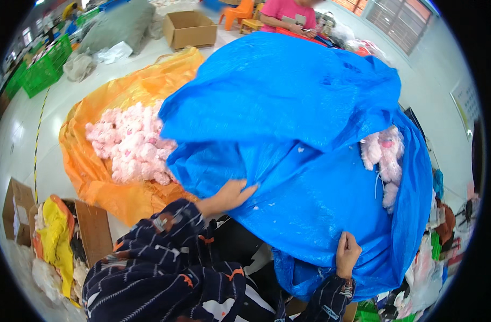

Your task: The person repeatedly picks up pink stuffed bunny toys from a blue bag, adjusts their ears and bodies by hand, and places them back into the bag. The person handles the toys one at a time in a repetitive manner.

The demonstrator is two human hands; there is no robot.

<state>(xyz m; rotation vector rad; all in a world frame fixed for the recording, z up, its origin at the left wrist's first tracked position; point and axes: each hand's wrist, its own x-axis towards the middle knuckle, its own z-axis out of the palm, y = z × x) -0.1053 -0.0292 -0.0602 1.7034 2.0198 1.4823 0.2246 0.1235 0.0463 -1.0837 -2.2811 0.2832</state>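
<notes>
A large blue plastic sheet point(304, 209) spreads in front of me, its far part folded over and bulging up. My left hand point(228, 197) is at its near left edge, fingers stretched and apart, touching or just above the plastic. My right hand point(348, 254) is closed in a pinch on the blue sheet near its front right. Pink fluffy plush toys point(135, 142) lie piled on an orange sheet point(87, 177) to the left. Another pink plush toy point(386, 158) rests in a fold at the blue sheet's right side.
Cardboard boxes with cloth and a yellow bag point(56, 236) stand at my lower left. Farther off are an open carton point(189, 29), a green crate point(47, 64) and a large grey sack point(119, 27). Beyond the sheet sits a person in a pink shirt point(288, 15). Mixed items crowd the right.
</notes>
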